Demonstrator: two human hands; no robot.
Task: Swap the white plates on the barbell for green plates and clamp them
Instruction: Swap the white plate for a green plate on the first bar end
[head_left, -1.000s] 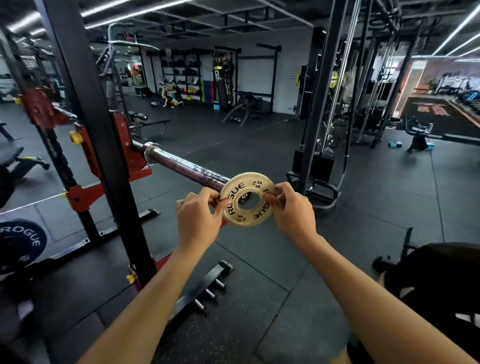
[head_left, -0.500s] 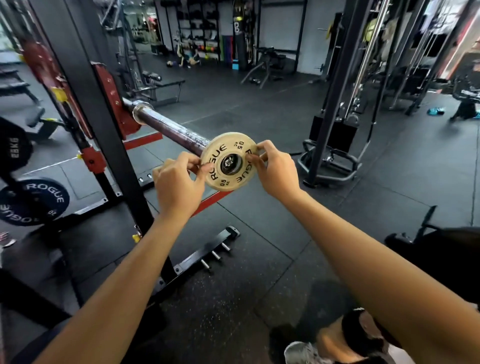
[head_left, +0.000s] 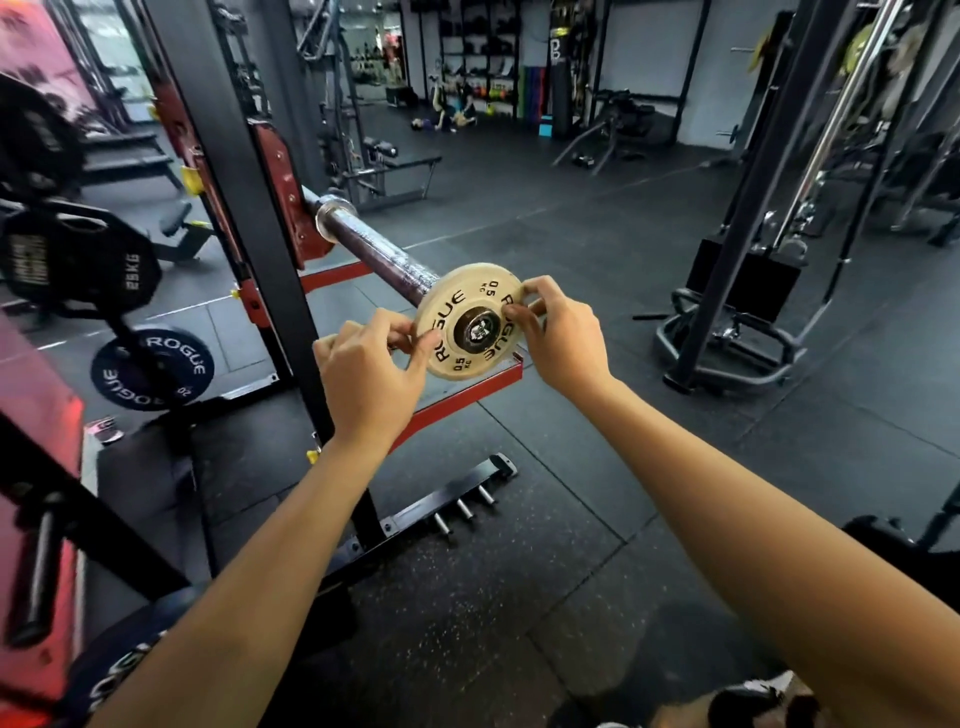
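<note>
Left hand (head_left: 371, 382) and right hand (head_left: 558, 335) each pinch opposite edges of the white plate (head_left: 470, 322), seated at the very tip of the bar (head_left: 374, 247), likely keeping it square so it won't bind.

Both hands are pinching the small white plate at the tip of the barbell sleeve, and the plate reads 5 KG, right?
Not quite. The head view shows the white plate marked 0.5 KG, not 5 KG. The left hand and right hand do pinch its edges at the sleeve tip.
</note>
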